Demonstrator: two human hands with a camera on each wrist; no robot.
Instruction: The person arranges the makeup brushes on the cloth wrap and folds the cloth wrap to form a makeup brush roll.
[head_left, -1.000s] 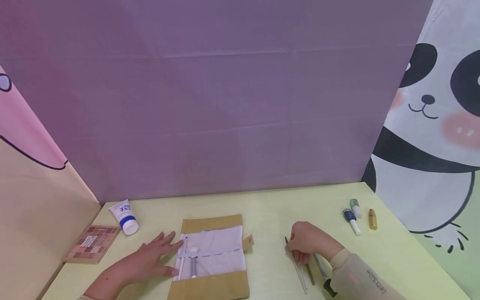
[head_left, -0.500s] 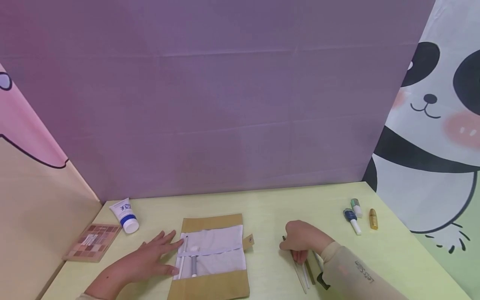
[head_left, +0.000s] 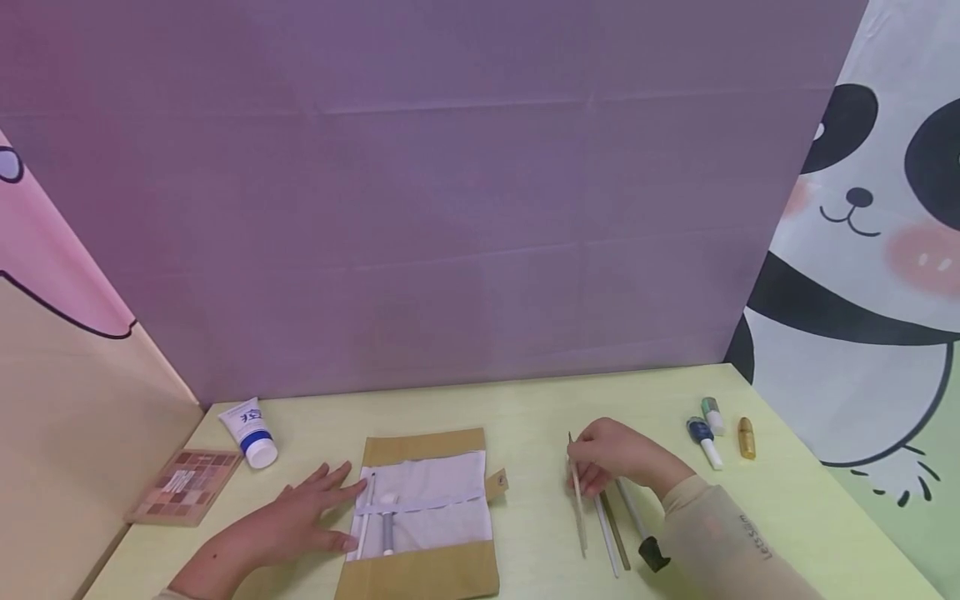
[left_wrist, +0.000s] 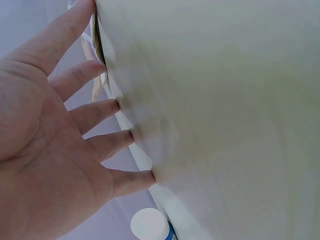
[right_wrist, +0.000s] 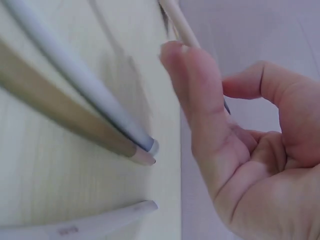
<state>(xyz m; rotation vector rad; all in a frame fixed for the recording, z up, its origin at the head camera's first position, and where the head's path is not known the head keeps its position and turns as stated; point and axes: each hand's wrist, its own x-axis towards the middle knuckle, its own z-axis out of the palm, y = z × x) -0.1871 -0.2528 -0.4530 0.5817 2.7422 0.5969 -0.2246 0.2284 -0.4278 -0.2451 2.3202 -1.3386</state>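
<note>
My left hand (head_left: 300, 521) lies with spread, straight fingers at the left edge of an unfolded tan cloth roll (head_left: 420, 575) with a white lining. Under the roll's elastic band sit a thin white pencil-like stick (head_left: 365, 525) and a short grey-handled tool (head_left: 387, 533). To the right, my right hand (head_left: 611, 458) pinches a thin, pale, dark-tipped stick (head_left: 579, 521), raised off the table in the right wrist view. Beside it on the table lie a white stick (head_left: 607, 537), a brown stick (head_left: 617, 533) and a brush (head_left: 651, 552) with a black head.
At the far left are a white tube (head_left: 243, 425) with a blue band and an eyeshadow palette (head_left: 183, 490). Two nail polish bottles, one dark blue (head_left: 701, 433) and one green (head_left: 710, 408), lie at the right by a small amber bottle (head_left: 746, 439). A tan tag (head_left: 497, 485) sticks out from the roll.
My right hand has picked up the thin pale stick, moving it slightly away from me and turning it more upright. The other sticks stay on the table. My left hand has not moved.
</note>
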